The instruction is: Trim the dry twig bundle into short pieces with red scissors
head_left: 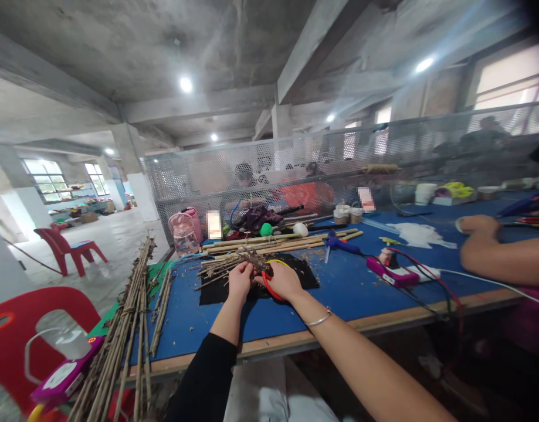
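Observation:
My left hand [240,279] is closed round a bundle of thin dry twigs [220,265] that sticks out to the left over a black cloth [304,274] on the blue table [339,293]. My right hand [283,280] is closed on red-handled cutters [269,285], held right against the twigs beside my left hand. A silver bangle sits on my right wrist.
Long bamboo sticks [128,328] lean over the table's left edge. More canes [278,241], a blue tool [339,244], a magenta device [392,274] with cables lie beyond. A co-worker's arm [502,252] rests at right. Red chairs [69,249] stand left; mesh partition behind.

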Motion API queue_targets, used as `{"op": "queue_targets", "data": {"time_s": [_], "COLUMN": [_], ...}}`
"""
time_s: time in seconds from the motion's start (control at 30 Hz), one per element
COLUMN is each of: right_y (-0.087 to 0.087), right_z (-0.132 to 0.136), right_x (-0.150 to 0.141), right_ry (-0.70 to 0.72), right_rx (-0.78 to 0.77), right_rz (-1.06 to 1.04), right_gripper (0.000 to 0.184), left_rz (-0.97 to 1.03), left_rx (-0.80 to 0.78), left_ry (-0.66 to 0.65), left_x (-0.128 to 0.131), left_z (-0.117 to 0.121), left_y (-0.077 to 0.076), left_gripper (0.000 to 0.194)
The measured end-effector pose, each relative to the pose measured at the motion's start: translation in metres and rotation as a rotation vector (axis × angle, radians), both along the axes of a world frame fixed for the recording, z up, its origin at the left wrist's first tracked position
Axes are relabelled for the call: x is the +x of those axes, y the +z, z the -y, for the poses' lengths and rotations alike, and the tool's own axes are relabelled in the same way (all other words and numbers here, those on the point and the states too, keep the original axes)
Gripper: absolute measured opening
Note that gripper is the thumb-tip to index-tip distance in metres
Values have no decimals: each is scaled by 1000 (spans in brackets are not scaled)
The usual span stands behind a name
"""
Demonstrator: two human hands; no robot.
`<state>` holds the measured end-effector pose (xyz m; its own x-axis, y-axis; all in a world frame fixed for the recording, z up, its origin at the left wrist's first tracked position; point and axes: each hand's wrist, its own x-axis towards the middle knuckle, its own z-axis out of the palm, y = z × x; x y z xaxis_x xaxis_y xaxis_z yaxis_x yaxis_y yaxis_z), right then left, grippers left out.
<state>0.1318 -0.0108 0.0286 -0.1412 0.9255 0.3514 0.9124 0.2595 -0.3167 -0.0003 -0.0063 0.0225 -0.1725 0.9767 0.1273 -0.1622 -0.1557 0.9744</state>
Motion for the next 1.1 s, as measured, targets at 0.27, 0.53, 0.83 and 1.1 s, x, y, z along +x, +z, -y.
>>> {"op": "queue_targets", "data": {"time_s": [0.27,0.53,0.83,1.1], "right_y": [2,4,6,3], "right_z": [2,5,4,3], "right_x": [1,0,1,1], "right_ry": [9,-20,4,-23], "right_rx": [-47,-61,-91,-48], "right_rz": [-32,-42,-61,33], "right_gripper": [48,50,51,52], "left_rz": [-22,-55,-53,16], "left_rx": [-18,-27,-5,-7], "left_ry": [-20,-38,-27,-27], "left_x": [0,1,-1,-1], "left_z": [0,-2,-4,-6], "left_y": [-1,-5,-6,-8], "left_gripper": [29,31,32,25]}}
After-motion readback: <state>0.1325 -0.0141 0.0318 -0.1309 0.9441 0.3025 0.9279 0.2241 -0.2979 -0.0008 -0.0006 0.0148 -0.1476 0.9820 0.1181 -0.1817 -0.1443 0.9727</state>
